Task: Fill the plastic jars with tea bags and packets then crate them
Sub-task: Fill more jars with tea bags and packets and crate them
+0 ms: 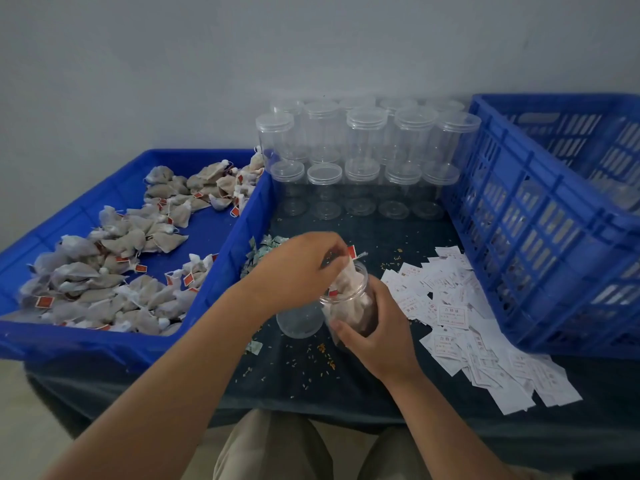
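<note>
A blue tray (86, 344) is set at the desk's left edge, within easy reach of the left arm. Gauze tea bags (121, 237) are heaped loose in it, each with a red tag on a string; no print can be read on the tags. Just beside the tray's right wall, a small heap of greenish packets (266, 247) is laid on the dark-covered desk (346, 386). Near the middle of the front edge, one tea bag (348, 271) is pinched by the left hand (304, 268) and held at the mouth of a clear plastic jar (353, 299). The jar is tilted toward the tray, presumably so that bags slide in, and is seen well filled. A clear lid (299, 318) is laid flat on the desk just beside the jar's left side, judged ready for capping. The jar's lower body is gripped by the right hand (377, 327), by which it is steadied. Capped empty jars (363, 150) are stacked in two tiers at the back edge, against the wall. White slips (467, 323) are spread toward the front right; the red heading on several is read as 合格证, the finer print being too small. A blue slatted crate (554, 237) is stationed at the right edge, where finished jars are to be put.
</note>
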{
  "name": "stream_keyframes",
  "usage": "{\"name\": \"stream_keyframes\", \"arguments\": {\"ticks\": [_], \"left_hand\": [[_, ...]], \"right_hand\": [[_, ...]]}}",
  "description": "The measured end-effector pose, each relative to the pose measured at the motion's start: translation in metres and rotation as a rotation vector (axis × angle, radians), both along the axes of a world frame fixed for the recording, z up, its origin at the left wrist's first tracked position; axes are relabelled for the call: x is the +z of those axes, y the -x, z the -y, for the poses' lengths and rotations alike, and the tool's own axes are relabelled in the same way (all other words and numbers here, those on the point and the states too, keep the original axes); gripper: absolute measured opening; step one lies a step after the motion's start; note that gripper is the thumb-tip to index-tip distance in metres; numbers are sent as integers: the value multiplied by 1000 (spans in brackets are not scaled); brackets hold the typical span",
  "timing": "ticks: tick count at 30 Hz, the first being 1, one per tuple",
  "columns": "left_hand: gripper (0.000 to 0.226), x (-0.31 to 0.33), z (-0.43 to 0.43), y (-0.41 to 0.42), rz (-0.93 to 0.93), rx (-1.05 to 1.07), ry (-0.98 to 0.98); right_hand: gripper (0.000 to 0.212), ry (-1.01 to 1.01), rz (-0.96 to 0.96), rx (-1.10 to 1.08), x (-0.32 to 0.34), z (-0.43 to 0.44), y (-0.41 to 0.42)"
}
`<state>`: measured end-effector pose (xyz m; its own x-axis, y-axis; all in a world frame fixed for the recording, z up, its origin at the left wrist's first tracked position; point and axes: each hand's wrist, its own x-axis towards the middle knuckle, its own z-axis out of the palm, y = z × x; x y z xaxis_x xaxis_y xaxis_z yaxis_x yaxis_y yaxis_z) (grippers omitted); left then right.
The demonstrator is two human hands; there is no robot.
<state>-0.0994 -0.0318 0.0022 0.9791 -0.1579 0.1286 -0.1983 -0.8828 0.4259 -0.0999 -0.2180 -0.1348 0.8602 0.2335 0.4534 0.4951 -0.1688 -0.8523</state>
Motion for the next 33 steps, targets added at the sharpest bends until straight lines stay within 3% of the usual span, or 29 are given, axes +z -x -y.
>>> {"name": "stream_keyframes", "arguments": {"ticks": [1, 4, 6, 8, 10, 14, 17, 19, 20, 22, 24, 25, 28, 30, 33], "left_hand": [[27, -3, 3, -5, -4, 79, 66], [57, -5, 9, -18, -277, 259, 197], [43, -7, 9, -18, -332, 202, 323], [19, -9, 7, -13, -198, 111, 388], [10, -12, 5, -6, -22, 36, 328], [10, -14, 7, 19, 356, -142, 19], [28, -11, 5, 30, 88, -142, -122], [35, -8, 4, 33, -122, -138, -93], [36, -7, 1, 32, -130, -110, -2], [34, -8, -11, 25, 60, 41, 177], [28, -13, -29, 13, 273, 254, 142], [24, -20, -40, 6, 260, 332, 29], [45, -49, -61, -12, -202, 332, -418], [55, -67, -61, -17, -324, 263, -448], [39, -86, -60, -24, -171, 170, -278]], "right_hand": [[73, 3, 15, 13, 0, -1, 1], [78, 35, 47, 43, -1, -1, 1], [78, 57, 61, 56, -4, -1, 0], [79, 58, 69, 54, -5, -1, 0], [78, 39, 49, 40, -6, -1, -1], [70, -29, 43, -8, -1, 0, -1], [72, -18, 44, -30, 0, -2, -1], [73, 39, 74, -43, -1, -4, -1], [73, 50, 80, -44, -2, -4, -1], [73, 30, 53, -55, 0, -3, -1], [74, -13, 15, -103, 3, -1, 1], [73, -33, 2, -130, 6, -1, 2], [71, -61, -26, -152, 11, -3, 4], [72, -57, -45, -140, 10, -2, 3], [75, -43, -72, -142, 5, -1, 1]]}}
